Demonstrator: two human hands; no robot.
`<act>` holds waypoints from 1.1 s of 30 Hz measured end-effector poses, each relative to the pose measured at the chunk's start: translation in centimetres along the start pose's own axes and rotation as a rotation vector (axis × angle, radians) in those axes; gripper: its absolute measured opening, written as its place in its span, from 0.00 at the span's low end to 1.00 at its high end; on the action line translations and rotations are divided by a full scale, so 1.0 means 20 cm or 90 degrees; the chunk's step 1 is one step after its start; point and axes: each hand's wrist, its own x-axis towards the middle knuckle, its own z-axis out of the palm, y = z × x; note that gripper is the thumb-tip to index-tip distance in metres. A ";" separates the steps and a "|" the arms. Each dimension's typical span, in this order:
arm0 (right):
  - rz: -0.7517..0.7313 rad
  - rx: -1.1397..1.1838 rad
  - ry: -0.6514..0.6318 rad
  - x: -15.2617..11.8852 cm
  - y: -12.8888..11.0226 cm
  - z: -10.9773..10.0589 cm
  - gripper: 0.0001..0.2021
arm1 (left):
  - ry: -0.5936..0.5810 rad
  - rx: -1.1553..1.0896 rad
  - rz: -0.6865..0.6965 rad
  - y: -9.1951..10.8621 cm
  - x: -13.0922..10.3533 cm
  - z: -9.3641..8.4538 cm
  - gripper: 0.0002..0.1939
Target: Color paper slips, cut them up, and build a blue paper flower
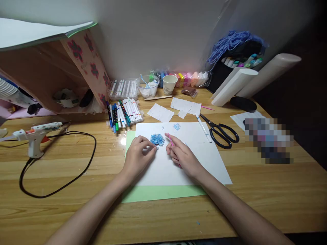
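Observation:
A small heap of blue and white paper bits (157,139) lies on a white sheet (201,163), which rests over a green sheet (163,193). At the heap's lower left edge, my left hand (139,153) has thumb and forefinger pinched together, with a tiny pale piece at their tips. My right hand (182,154) grips a thin pink stick (169,139), its upper end pointing up just right of the heap. A few more blue scraps (176,127) lie farther up the sheet. Beside them on the right is a white marker (203,128) with a blue band.
Black-handled scissors (221,132) lie right of the sheet. Several markers (125,112), a plastic bowl (148,86) and a paper cup (170,84) stand behind. On the left are a glue gun (37,137) and its looping cable (94,149). White rolls (235,86) lean at the right.

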 end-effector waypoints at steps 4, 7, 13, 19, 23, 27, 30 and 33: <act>-0.114 -0.100 -0.021 -0.04 -0.03 -0.03 0.21 | 0.031 0.066 0.033 0.01 0.01 0.03 0.05; -0.149 -0.132 -0.064 -0.05 -0.05 -0.05 0.12 | 0.046 0.099 0.056 0.01 0.02 0.04 0.04; -0.145 -0.048 -0.151 -0.04 -0.05 -0.07 0.09 | 0.039 0.100 0.046 0.01 0.03 0.04 0.03; -0.196 -0.175 -0.078 -0.02 -0.01 -0.05 0.13 | 0.043 0.074 0.045 -0.01 0.03 0.05 0.04; -0.267 -0.277 0.028 -0.01 0.02 -0.05 0.14 | 0.031 0.056 0.038 -0.01 0.04 0.04 0.04; -0.279 -0.287 0.066 0.00 0.02 -0.06 0.10 | 0.015 0.029 0.014 0.00 0.03 0.03 0.04; -0.274 -0.282 0.063 0.01 0.03 -0.06 0.10 | 0.014 0.007 0.010 0.00 0.03 0.03 0.05; -0.264 -0.294 0.037 0.01 0.03 -0.05 0.08 | 0.017 0.006 0.018 0.00 0.03 0.04 0.04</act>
